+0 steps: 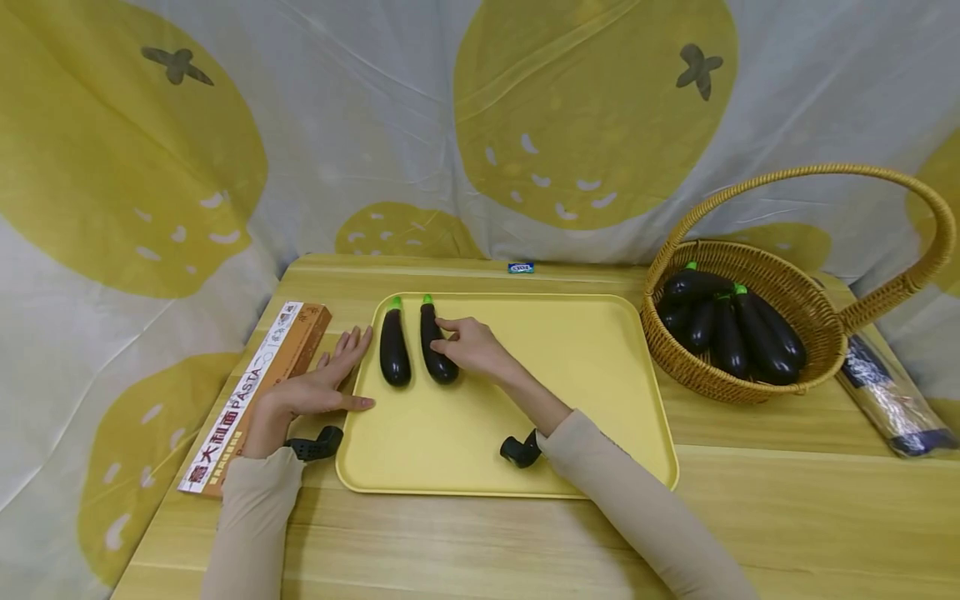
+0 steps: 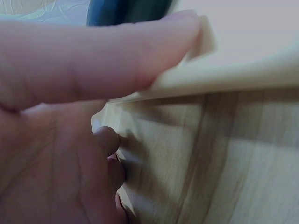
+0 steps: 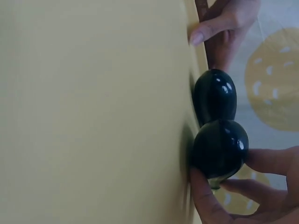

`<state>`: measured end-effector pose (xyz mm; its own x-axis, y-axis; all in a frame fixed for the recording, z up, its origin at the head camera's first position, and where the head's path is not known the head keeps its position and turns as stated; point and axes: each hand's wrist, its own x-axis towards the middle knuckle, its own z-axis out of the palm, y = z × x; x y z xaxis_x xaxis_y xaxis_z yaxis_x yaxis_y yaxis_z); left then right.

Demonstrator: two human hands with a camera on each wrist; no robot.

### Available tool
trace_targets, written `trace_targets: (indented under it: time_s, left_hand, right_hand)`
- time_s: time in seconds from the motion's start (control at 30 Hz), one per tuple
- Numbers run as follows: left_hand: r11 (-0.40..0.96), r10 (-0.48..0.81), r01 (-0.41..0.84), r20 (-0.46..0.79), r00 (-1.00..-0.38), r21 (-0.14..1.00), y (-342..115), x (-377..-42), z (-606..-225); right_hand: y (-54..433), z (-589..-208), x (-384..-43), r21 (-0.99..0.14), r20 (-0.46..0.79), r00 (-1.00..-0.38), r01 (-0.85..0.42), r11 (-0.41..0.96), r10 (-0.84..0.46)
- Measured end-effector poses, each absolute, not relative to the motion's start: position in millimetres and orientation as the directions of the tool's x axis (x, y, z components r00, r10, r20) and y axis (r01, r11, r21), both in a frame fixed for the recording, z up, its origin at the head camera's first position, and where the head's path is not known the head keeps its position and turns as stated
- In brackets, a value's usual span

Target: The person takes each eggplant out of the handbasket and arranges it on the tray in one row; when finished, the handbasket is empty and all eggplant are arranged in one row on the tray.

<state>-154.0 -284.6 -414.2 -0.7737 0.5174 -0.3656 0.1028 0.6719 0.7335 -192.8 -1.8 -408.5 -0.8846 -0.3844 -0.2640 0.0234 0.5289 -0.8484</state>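
Note:
Two dark eggplants with green stem ends lie side by side on a yellow tray (image 1: 525,442). My right hand (image 1: 474,345) pinches the right-hand eggplant (image 1: 431,337) between thumb and fingers; the right wrist view shows this eggplant (image 3: 219,149) from its rounded end. The left-hand eggplant (image 1: 393,346) lies near the tray's left rim, with nothing holding it. My left hand (image 1: 318,385) rests at that rim, its fingers extended and its thumb reaching over the edge. In the left wrist view, the thumb (image 2: 103,60) lies against the tray rim (image 2: 233,77).
A wicker basket (image 1: 682,367) with a tall handle holds several eggplants (image 1: 750,333) at the right. Behind it lies a clear-wrapped packet (image 1: 892,392). An orange pasta box (image 1: 258,392) lies left of the tray. A small blue-green packet (image 1: 521,267) sits at the back.

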Motion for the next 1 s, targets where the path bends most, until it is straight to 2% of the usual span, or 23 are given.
trace_targets:
  time_s: [0.43,0.73,1.0]
  left_hand:
    - [0.678,0.516,0.109,-0.364,-0.776,0.727,-284.6,-154.7,-414.9]
    - [0.669,0.517,0.098,-0.367,-0.773,0.737,-286.4,-153.5,-415.4]
    - [0.668,0.517,0.098,-0.366,-0.773,0.738,-285.6,-154.3,-415.1]
  right_hand:
    - [0.7,-406.7,-196.1,-0.818,-0.258,-0.832,-0.082,0.569,-0.492]
    - [-3.2,-410.6,-191.8,-0.834,-0.197,-0.851,-0.114,0.539,-0.486]
    - [3.8,-405.6,-188.4,-0.833,-0.216,-0.821,-0.126,0.538,-0.528]
